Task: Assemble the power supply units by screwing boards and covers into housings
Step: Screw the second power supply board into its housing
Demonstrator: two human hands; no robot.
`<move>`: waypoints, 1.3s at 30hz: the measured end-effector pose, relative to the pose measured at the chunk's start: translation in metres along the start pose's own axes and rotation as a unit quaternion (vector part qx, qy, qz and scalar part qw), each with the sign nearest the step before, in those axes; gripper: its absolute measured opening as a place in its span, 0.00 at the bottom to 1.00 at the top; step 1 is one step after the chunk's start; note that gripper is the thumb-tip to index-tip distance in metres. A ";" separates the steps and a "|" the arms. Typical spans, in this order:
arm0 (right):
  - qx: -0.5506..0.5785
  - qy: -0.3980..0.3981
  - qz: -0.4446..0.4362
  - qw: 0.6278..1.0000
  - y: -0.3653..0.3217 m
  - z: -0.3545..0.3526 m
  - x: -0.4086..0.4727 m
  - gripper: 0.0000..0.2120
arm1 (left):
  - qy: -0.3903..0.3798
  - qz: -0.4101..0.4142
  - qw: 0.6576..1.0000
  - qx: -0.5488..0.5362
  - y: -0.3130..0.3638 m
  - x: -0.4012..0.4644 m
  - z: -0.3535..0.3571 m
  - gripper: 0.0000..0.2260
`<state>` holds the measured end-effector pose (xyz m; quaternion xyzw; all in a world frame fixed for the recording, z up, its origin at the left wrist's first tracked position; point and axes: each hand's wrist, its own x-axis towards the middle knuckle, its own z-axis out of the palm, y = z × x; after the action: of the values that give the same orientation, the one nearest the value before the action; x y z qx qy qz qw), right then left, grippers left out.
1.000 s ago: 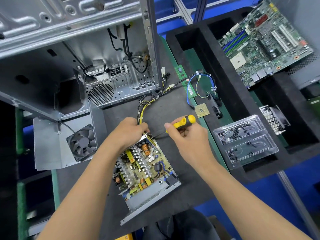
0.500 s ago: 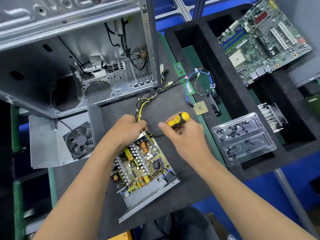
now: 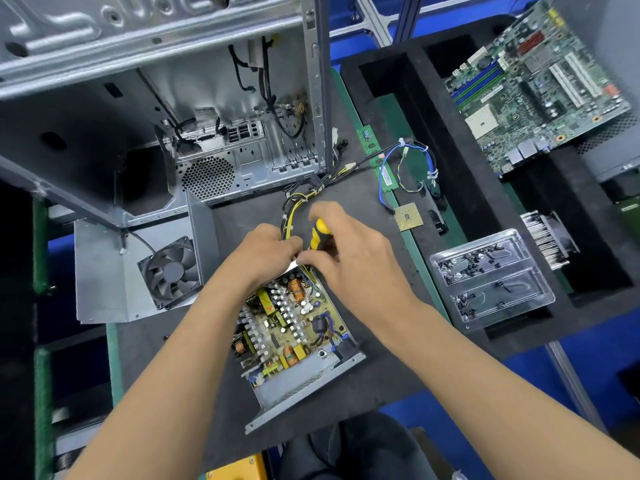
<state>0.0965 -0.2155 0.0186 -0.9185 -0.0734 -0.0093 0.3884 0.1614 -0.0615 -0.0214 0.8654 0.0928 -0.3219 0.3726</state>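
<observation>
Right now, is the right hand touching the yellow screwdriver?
Touching. The head view shows the right hand with its fingers curled round the yellow and black handle of the screwdriver, above the far corner of the power supply board.

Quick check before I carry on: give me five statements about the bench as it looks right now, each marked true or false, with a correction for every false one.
1. The right hand grips a yellow-and-black screwdriver. True.
2. The power supply board sits in its housing with no cover over it. True.
3. The left hand rests on the fan. False: it is at the far corner of the power supply housing, and the fan lies apart to the left.
4. The motherboard is mounted inside the computer case. False: it lies in the black foam tray on the right.
5. The clear plastic tray holds small screws. True.
</observation>
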 end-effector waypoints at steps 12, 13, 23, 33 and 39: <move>-0.348 -0.165 -0.074 0.920 -0.028 -0.036 0.026 0.12 | 0.010 0.006 1.000 0.000 0.000 0.001 0.001 0.17; -0.325 -0.198 -0.056 0.923 -0.029 -0.038 0.028 0.12 | 0.011 0.007 1.000 0.000 0.001 0.001 0.001 0.17; -0.388 -0.263 -0.045 0.882 -0.034 -0.040 0.035 0.15 | 0.011 0.005 1.000 0.018 0.002 0.000 0.000 0.14; -0.376 -0.282 -0.023 0.883 -0.035 -0.042 0.032 0.17 | 0.004 0.016 1.000 0.024 0.002 0.001 0.000 0.09; -0.498 -0.270 -0.132 0.813 -0.037 -0.044 0.035 0.07 | 0.001 0.026 0.999 0.023 0.002 0.003 0.000 0.13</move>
<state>0.1280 -0.2170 0.0786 -0.9332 -0.2813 0.1529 -0.1632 0.1642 -0.0628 -0.0220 0.8764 0.0636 -0.3131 0.3602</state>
